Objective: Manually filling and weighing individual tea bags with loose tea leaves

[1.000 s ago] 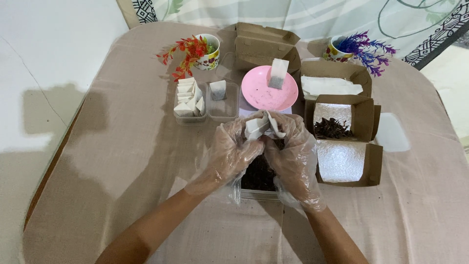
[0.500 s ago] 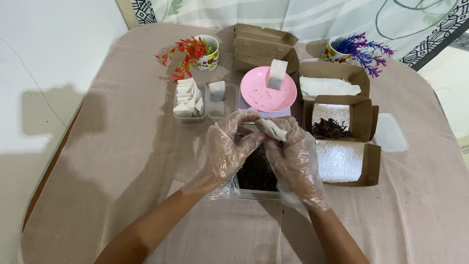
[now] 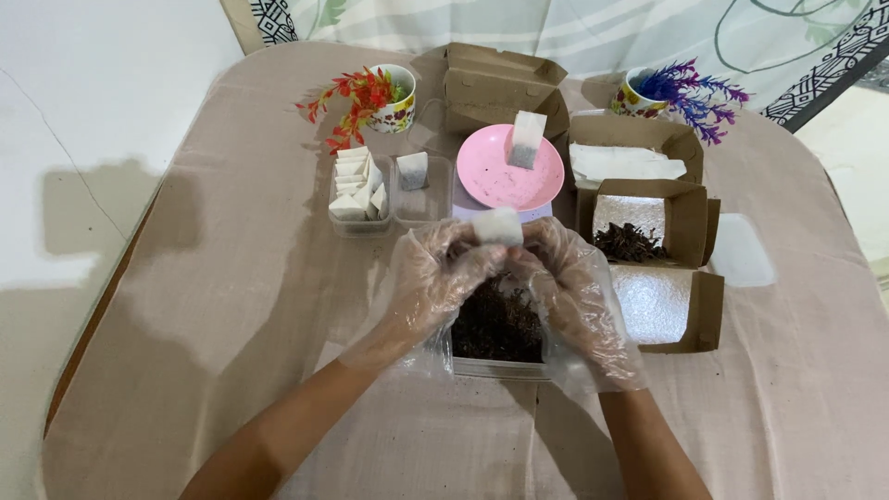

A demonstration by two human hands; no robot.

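Note:
Both of my hands wear clear plastic gloves. My left hand [image 3: 435, 278] and my right hand [image 3: 569, 287] together pinch a small white tea bag [image 3: 498, 225] at their fingertips. They hover over a clear container of dark loose tea [image 3: 497, 324] on the tan tablecloth. Just beyond sits a pink plate [image 3: 495, 181] with another filled bag [image 3: 525, 141] standing on it.
A clear tray of folded white bags [image 3: 356, 181] and a clear tray with one bag [image 3: 414, 171] lie left of the plate. Brown paper boxes [image 3: 644, 222] stand to the right, one with dark tea. Two mugs with artificial flowers [image 3: 394, 93] [image 3: 667, 93] stand at the back.
The tea bag has been flattened and raised slightly between my fingertips; my hands stay over the tea container.

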